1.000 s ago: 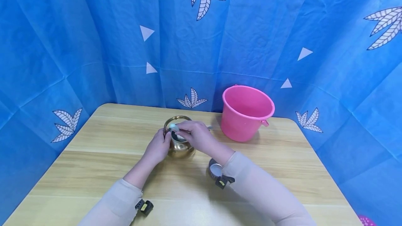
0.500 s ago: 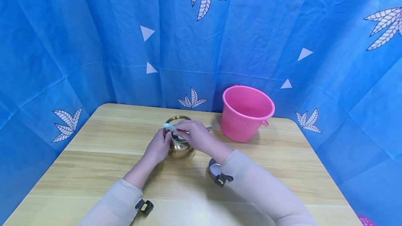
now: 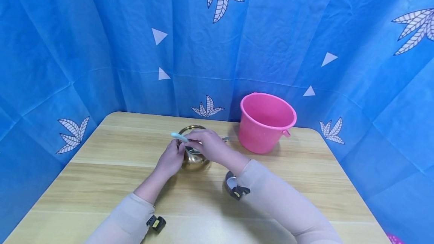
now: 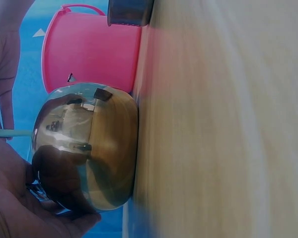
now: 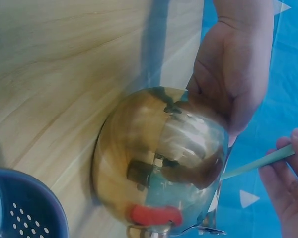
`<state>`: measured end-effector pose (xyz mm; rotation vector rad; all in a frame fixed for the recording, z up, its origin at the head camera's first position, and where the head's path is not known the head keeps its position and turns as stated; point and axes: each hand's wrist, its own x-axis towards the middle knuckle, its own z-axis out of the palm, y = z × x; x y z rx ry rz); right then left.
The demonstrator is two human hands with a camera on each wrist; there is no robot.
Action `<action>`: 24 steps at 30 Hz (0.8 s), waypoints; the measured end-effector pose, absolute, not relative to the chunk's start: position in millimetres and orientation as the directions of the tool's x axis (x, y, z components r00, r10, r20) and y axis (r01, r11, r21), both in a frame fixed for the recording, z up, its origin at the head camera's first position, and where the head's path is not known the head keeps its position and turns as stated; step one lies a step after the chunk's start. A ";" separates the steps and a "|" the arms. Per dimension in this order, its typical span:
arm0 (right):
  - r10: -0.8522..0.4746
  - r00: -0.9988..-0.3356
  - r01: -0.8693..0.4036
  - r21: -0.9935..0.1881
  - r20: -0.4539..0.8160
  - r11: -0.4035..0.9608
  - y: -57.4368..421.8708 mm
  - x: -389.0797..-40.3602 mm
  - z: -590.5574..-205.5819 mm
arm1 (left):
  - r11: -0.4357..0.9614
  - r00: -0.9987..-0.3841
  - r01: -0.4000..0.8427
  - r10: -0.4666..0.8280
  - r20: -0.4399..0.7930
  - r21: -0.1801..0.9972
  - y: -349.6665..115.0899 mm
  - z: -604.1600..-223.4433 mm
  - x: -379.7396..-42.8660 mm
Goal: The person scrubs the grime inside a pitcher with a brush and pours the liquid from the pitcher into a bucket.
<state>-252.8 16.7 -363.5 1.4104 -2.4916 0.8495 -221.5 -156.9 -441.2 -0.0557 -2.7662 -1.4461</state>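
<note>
A shiny gold teapot (image 3: pixel 195 163) stands on the table, with a loop handle (image 3: pixel 191 127) over its mouth. My left hand (image 3: pixel 171 159) grips it at the left side, near the rim. Between thumb and fingers of my right hand (image 3: pixel 209 145) is a pale teal stick-like handle (image 3: pixel 179 136), which slants out of the teapot's mouth to the left. Its lower end is hidden inside the pot, so its kind does not show. In the right wrist view the same teal handle (image 5: pixel 258 162) enters at the pot's rim.
A pink bucket (image 3: pixel 259 138) stands behind and to the right of the teapot. A round strainer with a perforated wall (image 5: pixel 30 220) lies near the right wrist, partly under the sleeve in the head view. Blue curtain (image 3: pixel 135 48) surrounds the wooden table (image 3: pixel 112 183).
The teal handle has tipped over to the left and its free end reaches farther out. My right hand has shifted slightly left. The left hand and teapot stay in place.
</note>
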 end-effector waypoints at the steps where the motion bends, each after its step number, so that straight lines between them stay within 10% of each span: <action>1: -0.740 -0.545 -0.826 -0.402 0.393 0.395 16.2 -253.0 -363.4 | 0.568 -0.999 0.038 0.022 0.031 0.822 -156.8 -441.4 -221.4; 24: -0.727 -0.591 -0.780 -0.480 0.350 0.403 6.2 -258.8 -360.8 | 0.578 -1.000 0.013 -0.001 0.016 0.816 -156.6 -443.5 -223.7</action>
